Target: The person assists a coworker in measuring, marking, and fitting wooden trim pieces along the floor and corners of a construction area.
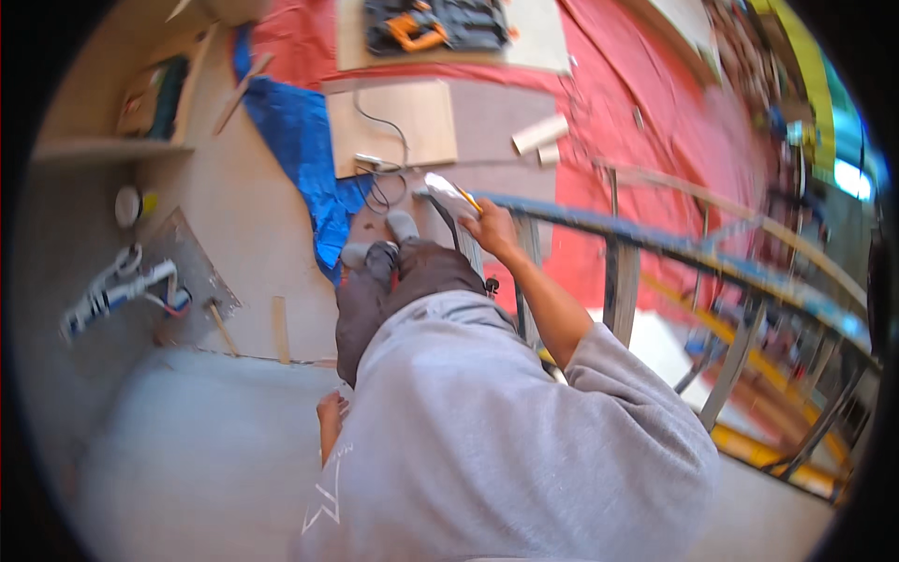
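Observation:
My right hand is raised ahead of me beside the top of a dark railing. Its fingers are closed around a yellow pencil, and a white sheet that looks like paper is held with it. Down at my left side hangs my left hand, partly hidden by my shirt. The fingers that show there are loosely apart, and I see nothing in them.
A blue tarp and red sheeting cover parts of the floor. Ahead lie a wooden board with a cable, and a black tool case. A hammer and a blue-white tool lie left. Railing posts line the right.

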`<state>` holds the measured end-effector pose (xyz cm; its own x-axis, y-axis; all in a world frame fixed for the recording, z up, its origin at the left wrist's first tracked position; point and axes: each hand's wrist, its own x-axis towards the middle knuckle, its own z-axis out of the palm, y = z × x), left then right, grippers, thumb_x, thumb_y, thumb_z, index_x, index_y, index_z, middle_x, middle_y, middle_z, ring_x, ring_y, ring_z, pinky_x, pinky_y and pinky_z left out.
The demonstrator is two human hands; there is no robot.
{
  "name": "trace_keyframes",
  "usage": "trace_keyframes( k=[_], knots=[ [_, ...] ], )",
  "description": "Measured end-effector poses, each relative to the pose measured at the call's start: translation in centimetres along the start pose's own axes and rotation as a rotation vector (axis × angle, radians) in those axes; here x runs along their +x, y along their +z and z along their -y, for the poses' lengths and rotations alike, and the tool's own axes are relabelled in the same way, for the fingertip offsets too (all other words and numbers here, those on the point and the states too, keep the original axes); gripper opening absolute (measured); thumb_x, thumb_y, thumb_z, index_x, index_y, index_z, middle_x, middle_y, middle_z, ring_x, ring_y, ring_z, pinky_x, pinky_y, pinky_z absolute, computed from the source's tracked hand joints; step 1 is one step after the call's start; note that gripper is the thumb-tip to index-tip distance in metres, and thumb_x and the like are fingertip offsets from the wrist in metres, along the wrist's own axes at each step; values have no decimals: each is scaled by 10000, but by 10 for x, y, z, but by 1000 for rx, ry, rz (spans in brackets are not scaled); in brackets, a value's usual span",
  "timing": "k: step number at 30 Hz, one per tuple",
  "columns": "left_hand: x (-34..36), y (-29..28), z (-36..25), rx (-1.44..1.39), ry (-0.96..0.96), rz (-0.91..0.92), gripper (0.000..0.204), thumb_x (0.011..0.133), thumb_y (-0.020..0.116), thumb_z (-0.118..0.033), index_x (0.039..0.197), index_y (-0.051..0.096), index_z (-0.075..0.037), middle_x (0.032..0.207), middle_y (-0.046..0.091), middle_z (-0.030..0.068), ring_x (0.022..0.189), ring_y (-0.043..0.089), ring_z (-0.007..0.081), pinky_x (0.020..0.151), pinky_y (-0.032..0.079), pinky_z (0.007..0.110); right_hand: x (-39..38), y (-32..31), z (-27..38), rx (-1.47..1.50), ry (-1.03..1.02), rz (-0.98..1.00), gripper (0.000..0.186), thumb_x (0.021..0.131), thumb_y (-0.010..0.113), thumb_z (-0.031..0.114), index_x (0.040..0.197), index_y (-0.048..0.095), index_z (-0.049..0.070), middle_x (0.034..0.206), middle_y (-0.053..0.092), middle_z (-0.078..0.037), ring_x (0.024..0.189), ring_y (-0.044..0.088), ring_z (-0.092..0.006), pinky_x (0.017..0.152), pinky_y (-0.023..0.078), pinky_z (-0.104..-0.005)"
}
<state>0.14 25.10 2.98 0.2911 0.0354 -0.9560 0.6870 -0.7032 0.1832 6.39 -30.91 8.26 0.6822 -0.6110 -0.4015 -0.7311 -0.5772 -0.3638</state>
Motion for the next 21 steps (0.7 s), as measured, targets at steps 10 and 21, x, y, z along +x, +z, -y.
trace_keyframes(
  k=[10,21],
  knots=[
    [65,-93,-279,139,273,-15,257,796,505,-260,936,497,-44,857,547,67,776,548,162,624,429,285,-114,-4,-77,691,375,-384,376,599,707,295,816,564,24,665,574,-119,578,540,-203,555,426,-297],
    [-2,-26,-392,684,663,52,379,795,506,-237,1080,465,9,874,559,72,750,546,138,612,410,238,-159,120,-217,686,1107,-508,407,659,644,292,876,521,-28,847,572,-195,809,549,-337,707,412,-389]
  ],
)
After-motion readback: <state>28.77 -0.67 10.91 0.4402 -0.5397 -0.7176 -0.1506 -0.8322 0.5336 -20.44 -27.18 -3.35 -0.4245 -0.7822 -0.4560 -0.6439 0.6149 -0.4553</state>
